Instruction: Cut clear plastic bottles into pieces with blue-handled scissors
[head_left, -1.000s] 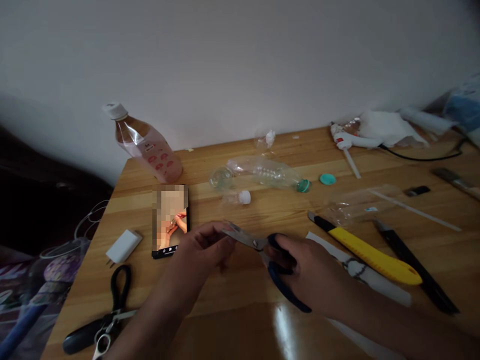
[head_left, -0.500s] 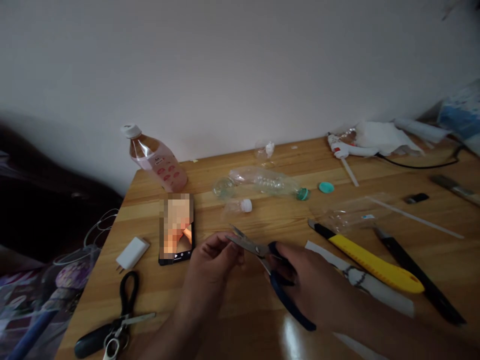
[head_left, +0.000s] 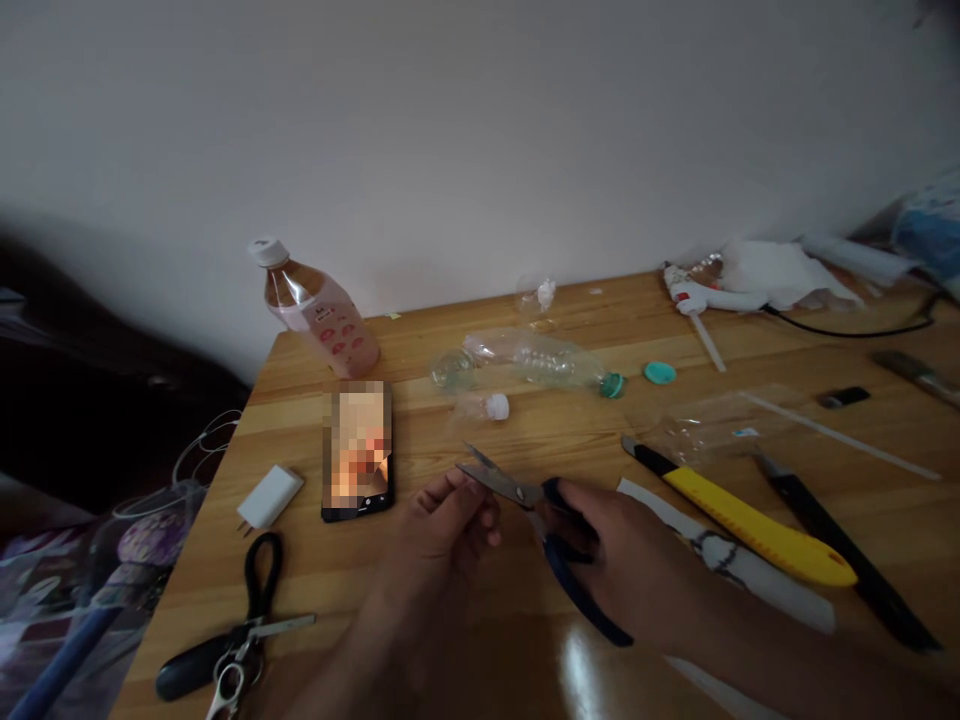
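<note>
Wooden tabletop (head_left: 420, 440) beneath hands (head_left: 634, 560), scissors (head_left: 523, 494) partly hidden, keyring (head_left: 238, 640) cut off below.

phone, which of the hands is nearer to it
Left. The left hand is just right of the phone in the picture; the right hand, holding the scissors, is farther right, beyond the left hand.

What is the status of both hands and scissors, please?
Right hand gripping scissors, blades parted. Left hand close to blades, its hold unclear. Yellow cutter lying near right hand.
</note>
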